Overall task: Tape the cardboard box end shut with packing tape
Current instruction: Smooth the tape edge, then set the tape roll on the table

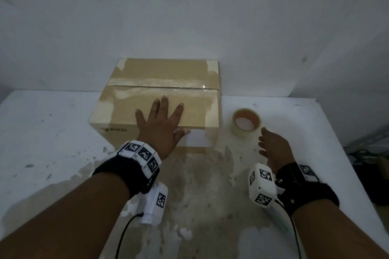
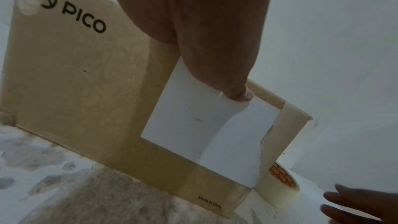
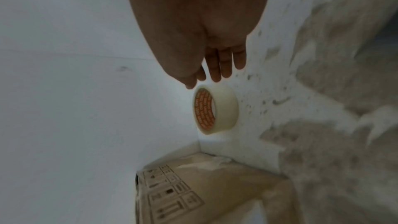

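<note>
The cardboard box (image 1: 160,99) sits on the tabletop (image 1: 48,132) against the wall, its top seam already under a tape strip. The left hand (image 1: 160,124) lies flat with fingers spread on the near flap, likely steadying it. The right hand (image 1: 271,147), fingers relaxed and empty, hovers just beside the tape roll (image 1: 246,122) to the box's right, probably about to pick it up.
</note>
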A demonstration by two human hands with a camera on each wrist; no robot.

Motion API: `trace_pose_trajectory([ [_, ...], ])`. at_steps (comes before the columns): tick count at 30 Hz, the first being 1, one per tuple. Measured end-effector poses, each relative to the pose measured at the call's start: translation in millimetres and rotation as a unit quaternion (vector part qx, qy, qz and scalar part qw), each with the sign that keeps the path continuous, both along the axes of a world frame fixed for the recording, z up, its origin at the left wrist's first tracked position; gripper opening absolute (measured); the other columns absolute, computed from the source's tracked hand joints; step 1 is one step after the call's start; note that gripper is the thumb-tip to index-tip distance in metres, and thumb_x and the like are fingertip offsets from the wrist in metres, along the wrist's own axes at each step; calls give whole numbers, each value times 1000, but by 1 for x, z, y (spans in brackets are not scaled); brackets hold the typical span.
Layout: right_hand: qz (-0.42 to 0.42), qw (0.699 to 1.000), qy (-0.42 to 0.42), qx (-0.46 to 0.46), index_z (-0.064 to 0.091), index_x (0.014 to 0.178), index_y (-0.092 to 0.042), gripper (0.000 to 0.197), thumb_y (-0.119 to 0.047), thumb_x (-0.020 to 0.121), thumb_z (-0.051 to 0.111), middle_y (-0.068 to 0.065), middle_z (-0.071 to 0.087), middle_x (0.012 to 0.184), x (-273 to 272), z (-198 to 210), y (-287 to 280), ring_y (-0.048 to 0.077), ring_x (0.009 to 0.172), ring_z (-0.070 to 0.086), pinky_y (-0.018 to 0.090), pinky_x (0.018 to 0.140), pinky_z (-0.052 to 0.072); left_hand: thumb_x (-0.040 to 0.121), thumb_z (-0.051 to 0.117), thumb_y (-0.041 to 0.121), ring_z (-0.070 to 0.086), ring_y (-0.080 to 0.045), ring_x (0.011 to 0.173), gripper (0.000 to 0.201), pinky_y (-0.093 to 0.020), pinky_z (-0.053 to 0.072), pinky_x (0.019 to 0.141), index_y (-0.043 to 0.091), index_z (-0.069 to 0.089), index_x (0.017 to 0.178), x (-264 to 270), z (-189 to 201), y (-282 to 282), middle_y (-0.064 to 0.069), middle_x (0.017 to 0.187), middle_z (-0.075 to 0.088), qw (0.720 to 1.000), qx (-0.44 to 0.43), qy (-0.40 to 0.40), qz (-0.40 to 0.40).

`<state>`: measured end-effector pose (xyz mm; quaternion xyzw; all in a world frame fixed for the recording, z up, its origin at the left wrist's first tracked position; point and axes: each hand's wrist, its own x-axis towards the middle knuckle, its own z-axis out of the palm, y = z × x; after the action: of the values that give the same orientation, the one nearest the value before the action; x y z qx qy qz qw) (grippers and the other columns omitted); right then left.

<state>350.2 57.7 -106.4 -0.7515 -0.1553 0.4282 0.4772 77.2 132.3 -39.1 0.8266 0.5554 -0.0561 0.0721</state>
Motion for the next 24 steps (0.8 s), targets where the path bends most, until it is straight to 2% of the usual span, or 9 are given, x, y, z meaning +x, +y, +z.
trace_pose_trajectory([
  [2,38,997,-72,9,60,120,1,34,-17,92,53,11,62,105,-2,13,-29,25,93,56,30,70,47,93,25,60,-5,-30,150,68,-66,3,114,34,0,150,0,1,-2,-10,163,-9,1000,2,-1,-4],
  [4,144,967,-205,-55,65,113,-1,29,-16,90,57,16,66,114,1,18,-61,31,103,60,37,85,48,92,26,60,-4,-31,150,68,-67,5,113,33,1,150,0,0,-4,-10,163,-8,1000,6,-6,-7],
  [6,252,910,-296,-145,67,112,-5,30,-21,88,60,14,64,124,3,18,-87,30,115,57,35,100,41,92,27,60,-3,-31,150,69,-67,6,113,33,2,150,1,0,-4,-10,163,-6,1000,10,-4,-7],
  [9,342,846,-314,-260,58,120,-8,43,-32,84,64,11,56,131,0,9,-119,26,119,51,28,100,38,91,26,61,-2,-31,150,69,-66,6,114,33,2,150,2,1,-4,-10,163,-6,1000,12,0,-4],
  [12,377,800,-301,-355,48,123,-9,63,-42,74,70,13,50,131,-2,-5,-143,29,119,50,37,100,43,91,25,61,-1,-31,150,70,-67,9,113,32,3,150,1,-1,-3,-10,163,-5,1000,23,5,-5],
  [15,396,756,-318,-413,47,120,-10,60,-31,71,74,12,52,126,-4,-13,-157,28,115,53,38,95,48,91,27,61,0,-31,150,70,-67,10,113,32,4,150,1,0,-3,-11,163,-3,1000,28,2,-4],
  [17,399,748,-337,-409,48,116,-9,48,-23,75,70,11,55,124,-5,-18,-162,26,111,57,35,90,49,91,27,60,0,-32,150,70,-67,10,113,32,4,150,1,0,-4,-12,163,-3,1000,26,1,-5],
  [20,395,755,-350,-390,50,117,-7,34,-17,86,57,12,55,126,-7,-18,-163,26,113,56,33,92,46,91,28,60,1,-32,150,70,-67,11,112,31,5,150,2,1,-5,-12,163,-2,1000,28,0,-8],
  [24,403,769,-330,-370,54,115,-4,36,-19,84,63,14,58,125,-11,-4,-153,27,112,58,30,87,48,91,28,60,0,-32,150,70,-67,11,112,31,4,151,2,3,-5,-12,163,-3,1000,19,8,-6],
])
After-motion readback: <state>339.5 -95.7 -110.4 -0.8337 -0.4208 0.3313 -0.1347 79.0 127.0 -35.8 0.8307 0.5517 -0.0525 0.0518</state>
